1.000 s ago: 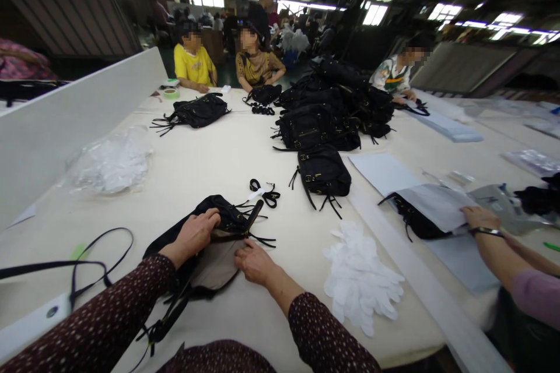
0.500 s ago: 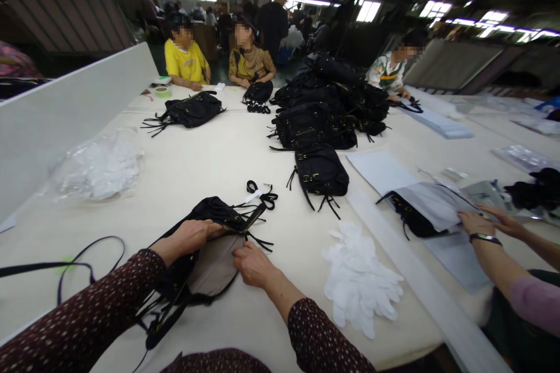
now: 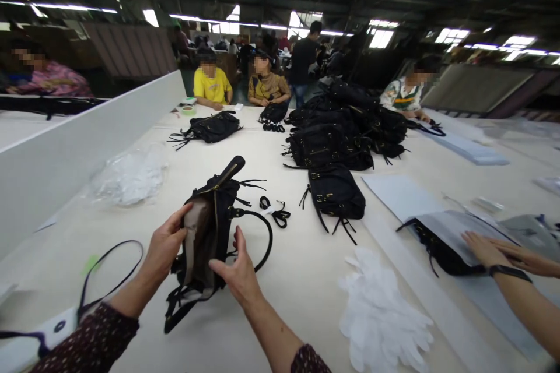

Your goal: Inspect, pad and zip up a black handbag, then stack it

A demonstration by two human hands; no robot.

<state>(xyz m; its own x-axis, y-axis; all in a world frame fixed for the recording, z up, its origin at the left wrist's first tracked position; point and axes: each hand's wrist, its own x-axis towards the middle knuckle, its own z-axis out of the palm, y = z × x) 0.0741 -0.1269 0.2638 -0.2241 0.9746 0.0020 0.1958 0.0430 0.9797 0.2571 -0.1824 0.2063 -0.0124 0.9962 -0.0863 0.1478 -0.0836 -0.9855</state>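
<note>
A black handbag (image 3: 224, 224) stands on the table in front of me, its mouth turned toward me and its greyish-brown lining (image 3: 205, 245) showing. My left hand (image 3: 164, 245) is closed on the left edge of the opening, thumb along the lining. At the right edge is my right hand (image 3: 240, 274), open, thumb and fingers spread; whether its thumb presses on the bag I cannot tell. One round handle (image 3: 268, 239) sticks out to the right, and a zipped flap (image 3: 230, 172) points up. A coiled black strap (image 3: 280, 218) with a white tag lies just beyond.
A heap of black bags (image 3: 332, 134) fills the far middle, with a single bag (image 3: 336, 192) nearer. White cut-out pieces (image 3: 380, 309) lie at right. A co-worker's hands (image 3: 490, 250) press a sheet over another bag. A plastic bag (image 3: 131, 178) and a low white partition (image 3: 109, 128) are at left.
The handbag has gone from lying down to upright with its mouth spread wide. My right hand has come off its edge and opened. The view has shifted left and up.
</note>
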